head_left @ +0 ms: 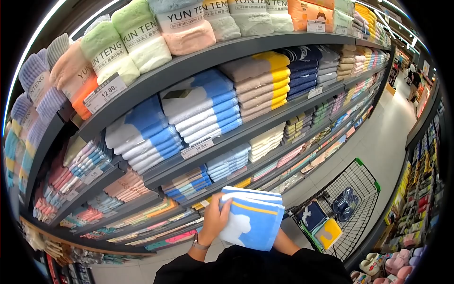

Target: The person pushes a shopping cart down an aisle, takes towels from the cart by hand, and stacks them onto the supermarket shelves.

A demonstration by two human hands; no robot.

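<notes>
Near shelves (265,40), blue-white towel (261,225), yellow-striped, apparently folded

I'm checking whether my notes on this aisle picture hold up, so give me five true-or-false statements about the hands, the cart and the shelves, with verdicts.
1. The left hand holds folded blue-and-white cloth. True.
2. The wristband is on the right wrist. False: the wristband is on the left wrist.
3. The cart is empty. False: the cart holds several things, including dark slippers and a yellow item.
4. A price tag reading 12.80 is on the highest shelf in view. True.
5. The right hand is fully visible. False: the cloth hides it.
</notes>
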